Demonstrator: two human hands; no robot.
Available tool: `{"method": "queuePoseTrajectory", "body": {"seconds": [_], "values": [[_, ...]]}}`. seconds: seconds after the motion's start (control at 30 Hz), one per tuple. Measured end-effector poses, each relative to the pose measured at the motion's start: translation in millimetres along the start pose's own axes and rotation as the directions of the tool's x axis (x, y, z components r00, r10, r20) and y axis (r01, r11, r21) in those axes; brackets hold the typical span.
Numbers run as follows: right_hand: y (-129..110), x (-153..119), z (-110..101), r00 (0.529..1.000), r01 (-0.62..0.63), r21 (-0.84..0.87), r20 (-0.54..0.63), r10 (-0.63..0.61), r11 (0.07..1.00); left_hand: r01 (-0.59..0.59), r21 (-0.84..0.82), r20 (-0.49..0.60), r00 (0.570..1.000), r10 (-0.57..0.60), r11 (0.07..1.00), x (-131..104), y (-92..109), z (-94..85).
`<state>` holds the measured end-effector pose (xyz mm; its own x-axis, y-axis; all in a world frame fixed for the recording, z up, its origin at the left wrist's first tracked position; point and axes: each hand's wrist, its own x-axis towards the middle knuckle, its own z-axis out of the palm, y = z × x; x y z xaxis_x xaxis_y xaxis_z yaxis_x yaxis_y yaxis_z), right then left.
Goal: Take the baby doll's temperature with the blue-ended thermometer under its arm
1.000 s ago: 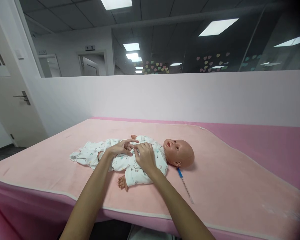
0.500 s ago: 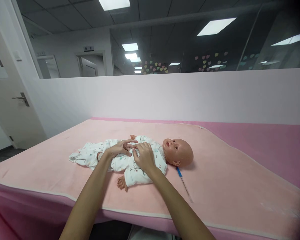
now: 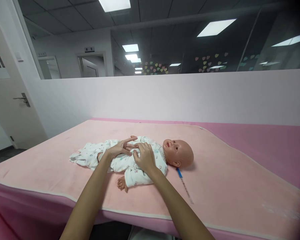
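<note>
A baby doll point(image 3: 178, 153) lies on its back, head to the right, in a white patterned garment point(image 3: 137, 175). My left hand point(image 3: 120, 148) rests over the doll's belly, fingers apart, the index finger stretched out toward the far side. Just to its right, my right hand point(image 3: 144, 156) lies on the chest of the garment with fingers bent and thumb apart from them. The fingertips of both hands almost meet, and neither visibly grips anything. Part of the garment's front is hidden beneath them. The doll's near hand point(image 3: 122, 183) sticks out of its sleeve.
A thin clear stick with a blue end, like a thermometer point(image 3: 184, 185), lies beside the doll's head. Beneath everything is a padded pink mat point(image 3: 227, 186) with a white-trimmed edge. A white wall point(image 3: 165, 96) stands behind, and a door point(image 3: 12, 106) is at the left.
The fingers of my left hand have spread a little, with the index finger lifted and straighter. My right hand and the doll look the same.
</note>
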<state>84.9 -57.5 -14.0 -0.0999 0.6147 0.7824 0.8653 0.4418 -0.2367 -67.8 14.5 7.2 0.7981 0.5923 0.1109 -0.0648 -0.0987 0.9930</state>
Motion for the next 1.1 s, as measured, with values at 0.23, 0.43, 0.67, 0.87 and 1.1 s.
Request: {"method": "queuePoseTrajectory", "body": {"seconds": [0.23,0.43,0.67,0.87,1.1], "values": [[-2.4,-0.4,-3.5,0.999,0.034,0.013,0.032,-0.034,0.999,-0.024,-0.014,-0.003,1.000,0.024,1.000,1.6,-4.7,-4.3],[-2.2,-0.4,-3.9,0.999,0.029,0.008,0.038,-0.030,1.000,-0.011,0.006,-0.012,1.000,0.011,1.000,1.7,-3.7,-2.9],[-1.7,-0.2,-3.8,0.996,0.057,-0.035,0.073,-0.054,0.998,-0.017,0.022,-0.010,1.000,0.017,1.000,4.9,-5.9,-5.4],[0.1,-0.2,-0.3,0.998,0.037,-0.049,0.054,-0.034,0.998,-0.007,0.027,-0.015,1.000,0.008,1.000,2.4,-1.5,-1.1],[0.0,0.5,-2.0,1.000,0.013,-0.009,0.026,-0.013,1.000,0.015,0.019,-0.035,0.999,-0.015,1.000,3.1,-2.8,-2.1]]}}
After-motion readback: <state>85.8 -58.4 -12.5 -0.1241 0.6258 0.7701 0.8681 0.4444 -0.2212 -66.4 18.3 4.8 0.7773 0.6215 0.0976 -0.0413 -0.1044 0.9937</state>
